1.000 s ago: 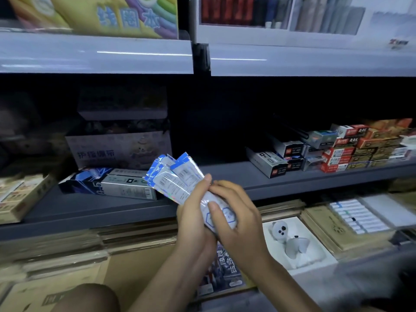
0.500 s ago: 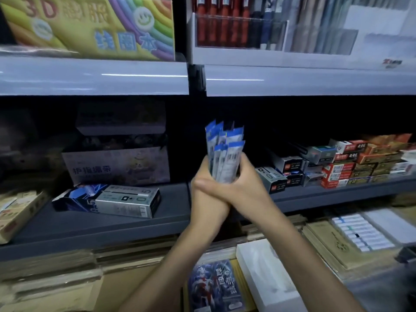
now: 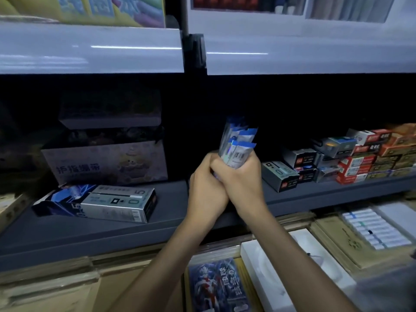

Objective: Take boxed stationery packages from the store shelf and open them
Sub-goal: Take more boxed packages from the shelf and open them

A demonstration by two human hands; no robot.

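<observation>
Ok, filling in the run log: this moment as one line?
left hand, right hand: grip packet bundle, upright | grey box: lying on shelf

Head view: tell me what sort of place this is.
Probably a stationery shop: a dark grey display shelf carries stacked small red and grey cardboard boxes and a silver-and-blue carton marked 0.5.

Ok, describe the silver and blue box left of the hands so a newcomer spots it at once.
On the dark grey shelf, look at the left half, left of the held packets. In front of the pale carton lies a long silver and blue box. Unlike the stacked boxes at right, it lies alone, with a blue left end.
</observation>
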